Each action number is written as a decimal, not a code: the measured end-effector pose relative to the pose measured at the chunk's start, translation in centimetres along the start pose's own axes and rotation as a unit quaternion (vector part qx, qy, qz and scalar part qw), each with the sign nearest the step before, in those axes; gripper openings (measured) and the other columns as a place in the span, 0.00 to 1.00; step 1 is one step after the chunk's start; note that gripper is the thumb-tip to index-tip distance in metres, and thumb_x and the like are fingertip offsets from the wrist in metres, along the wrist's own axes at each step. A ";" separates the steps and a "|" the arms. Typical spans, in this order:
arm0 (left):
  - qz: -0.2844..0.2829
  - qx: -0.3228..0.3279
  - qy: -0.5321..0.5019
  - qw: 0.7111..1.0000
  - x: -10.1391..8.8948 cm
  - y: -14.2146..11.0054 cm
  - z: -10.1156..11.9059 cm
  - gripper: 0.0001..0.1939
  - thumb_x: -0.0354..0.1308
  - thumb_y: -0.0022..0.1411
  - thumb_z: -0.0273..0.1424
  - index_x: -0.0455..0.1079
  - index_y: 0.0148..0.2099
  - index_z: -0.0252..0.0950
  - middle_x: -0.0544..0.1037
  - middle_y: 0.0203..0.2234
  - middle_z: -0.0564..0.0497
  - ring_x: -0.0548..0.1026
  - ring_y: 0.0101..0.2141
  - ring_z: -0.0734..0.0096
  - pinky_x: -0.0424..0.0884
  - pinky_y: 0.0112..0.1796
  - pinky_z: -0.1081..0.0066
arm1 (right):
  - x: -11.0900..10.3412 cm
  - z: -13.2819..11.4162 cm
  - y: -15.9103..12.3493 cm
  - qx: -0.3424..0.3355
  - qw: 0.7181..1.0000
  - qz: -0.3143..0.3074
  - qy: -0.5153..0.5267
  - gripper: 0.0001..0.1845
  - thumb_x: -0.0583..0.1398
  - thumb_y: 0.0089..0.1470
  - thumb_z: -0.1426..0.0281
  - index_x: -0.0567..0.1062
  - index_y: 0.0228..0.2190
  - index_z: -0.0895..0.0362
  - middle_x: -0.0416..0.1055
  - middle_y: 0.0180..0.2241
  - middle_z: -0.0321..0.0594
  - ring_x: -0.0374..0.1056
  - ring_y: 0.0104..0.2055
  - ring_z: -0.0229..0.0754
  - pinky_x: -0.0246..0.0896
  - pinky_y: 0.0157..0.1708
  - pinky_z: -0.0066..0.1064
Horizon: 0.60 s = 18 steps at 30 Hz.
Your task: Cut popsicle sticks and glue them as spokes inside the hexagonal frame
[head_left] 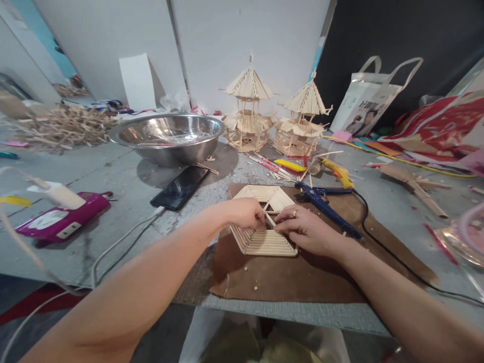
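Reaching over the stick hexagon (270, 246) near the brown mat's (287, 282) far-left corner: left hand (247, 214) curled narrow, can't tell its grip; right hand (304, 229) fingers bunched at a thin stick (269, 220) mid-hexagon; blue tool (324, 205) toward mat's far edge.

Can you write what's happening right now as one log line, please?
left hand: at middle of stick frame | right hand: over its right part | stick frame: on brown mat | blue tool: right of frame
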<state>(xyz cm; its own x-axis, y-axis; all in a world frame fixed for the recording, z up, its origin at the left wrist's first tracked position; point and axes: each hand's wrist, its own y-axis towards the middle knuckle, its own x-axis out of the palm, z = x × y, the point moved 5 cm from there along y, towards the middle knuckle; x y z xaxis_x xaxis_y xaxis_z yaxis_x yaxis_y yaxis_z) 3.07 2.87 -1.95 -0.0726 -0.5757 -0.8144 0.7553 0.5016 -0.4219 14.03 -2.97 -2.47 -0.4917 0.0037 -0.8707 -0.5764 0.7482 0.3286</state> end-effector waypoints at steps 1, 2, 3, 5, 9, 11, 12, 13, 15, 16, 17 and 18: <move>0.004 0.006 -0.001 1.000 0.0 0.0 0.1 0.08 0.50 0.45 0.31 0.69 0.24 0.35 0.62 0.09 0.58 0.58 0.15 0.80 0.52 0.19 0.79 | 0.0 0.0 0.0 0.000 1.000 0.000 0.000 0.16 0.52 0.42 0.80 0.74 0.30 0.55 0.69 0.35 0.40 0.59 0.40 0.38 0.55 0.42 0.33; 0.008 0.012 -0.002 1.000 -0.1 -0.1 0.2 0.08 0.49 0.45 0.30 0.69 0.24 0.34 0.62 0.09 0.58 0.58 0.15 0.80 0.52 0.19 0.79 | 0.0 0.0 0.0 0.000 1.000 0.000 0.000 0.16 0.52 0.42 0.80 0.74 0.31 0.55 0.68 0.35 0.39 0.59 0.40 0.38 0.55 0.42 0.33; 0.011 0.018 -0.003 1.000 -0.1 -0.1 0.3 0.09 0.49 0.45 0.30 0.69 0.23 0.34 0.62 0.09 0.58 0.58 0.15 0.80 0.52 0.19 0.79 | 0.0 0.0 0.0 0.001 1.000 0.001 0.000 0.16 0.52 0.42 0.81 0.74 0.31 0.55 0.68 0.35 0.39 0.59 0.40 0.38 0.55 0.42 0.34; 0.010 0.024 -0.005 1.000 -0.1 -0.2 0.4 0.09 0.48 0.46 0.30 0.69 0.23 0.34 0.61 0.09 0.58 0.58 0.14 0.80 0.52 0.19 0.79 | 0.0 0.1 0.0 0.001 1.000 0.005 0.001 0.17 0.52 0.42 0.81 0.74 0.31 0.54 0.68 0.35 0.39 0.59 0.40 0.38 0.55 0.42 0.34; 0.014 0.013 -0.010 1.000 0.0 -0.1 0.5 0.09 0.49 0.46 0.30 0.69 0.23 0.35 0.60 0.07 0.58 0.58 0.14 0.80 0.53 0.20 0.79 | 0.1 0.1 -0.1 -0.002 1.000 0.007 -0.001 0.17 0.52 0.43 0.80 0.74 0.32 0.55 0.69 0.35 0.39 0.59 0.40 0.38 0.55 0.42 0.33; 0.023 0.004 -0.007 1.000 0.1 0.1 0.2 0.09 0.49 0.45 0.31 0.70 0.23 0.35 0.60 0.08 0.58 0.58 0.15 0.80 0.52 0.19 0.79 | 0.1 0.1 -0.1 -0.003 1.000 0.005 -0.004 0.16 0.52 0.43 0.80 0.74 0.32 0.55 0.69 0.35 0.40 0.59 0.41 0.38 0.55 0.42 0.33; 0.028 0.001 -0.005 1.000 0.1 0.2 0.1 0.09 0.50 0.45 0.31 0.70 0.24 0.36 0.61 0.08 0.58 0.58 0.15 0.80 0.52 0.19 0.79 | 0.1 0.1 -0.1 -0.005 1.000 0.003 -0.008 0.16 0.52 0.43 0.80 0.74 0.32 0.55 0.69 0.36 0.40 0.59 0.41 0.38 0.55 0.42 0.33; 0.032 -0.003 -0.003 0.999 0.2 0.3 0.0 0.09 0.50 0.45 0.32 0.71 0.24 0.36 0.61 0.09 0.58 0.58 0.15 0.80 0.52 0.19 0.79 | 0.1 0.0 -0.1 -0.008 1.000 0.000 -0.014 0.16 0.52 0.43 0.79 0.74 0.32 0.55 0.69 0.36 0.40 0.59 0.41 0.38 0.55 0.42 0.33; 0.040 -0.007 0.001 0.999 0.2 0.5 -0.2 0.09 0.51 0.44 0.33 0.71 0.25 0.36 0.63 0.11 0.57 0.58 0.16 0.80 0.51 0.19 0.79 | 0.1 -0.2 0.0 -0.015 0.999 -0.007 -0.029 0.16 0.51 0.44 0.79 0.74 0.32 0.55 0.69 0.36 0.40 0.59 0.42 0.39 0.54 0.42 0.34; 0.045 -0.006 0.002 0.999 0.2 0.5 -0.3 0.09 0.51 0.44 0.33 0.71 0.25 0.36 0.64 0.12 0.57 0.59 0.17 0.80 0.51 0.20 0.79 | 0.1 -0.3 0.0 -0.019 0.999 -0.010 -0.037 0.16 0.51 0.44 0.78 0.74 0.32 0.54 0.69 0.36 0.40 0.59 0.42 0.39 0.54 0.42 0.34; 0.049 -0.004 0.004 0.999 0.2 0.5 -0.2 0.09 0.51 0.44 0.33 0.71 0.25 0.37 0.65 0.12 0.57 0.59 0.17 0.80 0.51 0.20 0.79 | 0.0 -0.4 0.0 -0.023 0.999 -0.013 -0.045 0.15 0.51 0.44 0.78 0.74 0.32 0.54 0.69 0.36 0.40 0.59 0.42 0.39 0.54 0.43 0.35; 0.052 -0.001 0.007 0.999 0.2 0.5 -0.2 0.09 0.51 0.44 0.33 0.72 0.25 0.37 0.65 0.13 0.57 0.59 0.17 0.80 0.51 0.20 0.79 | 0.0 -0.5 0.0 -0.026 0.998 -0.015 -0.052 0.15 0.51 0.45 0.78 0.74 0.33 0.54 0.69 0.37 0.39 0.59 0.42 0.40 0.53 0.43 0.35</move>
<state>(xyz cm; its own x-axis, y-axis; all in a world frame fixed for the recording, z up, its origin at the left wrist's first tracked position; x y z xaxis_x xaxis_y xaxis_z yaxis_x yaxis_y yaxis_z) 3.33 3.13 -2.35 -0.0022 -0.5117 -0.8592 0.7581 0.5595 -0.3352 13.70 -3.24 -2.30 -0.4049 0.0517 -0.9129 -0.6242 0.7139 0.3173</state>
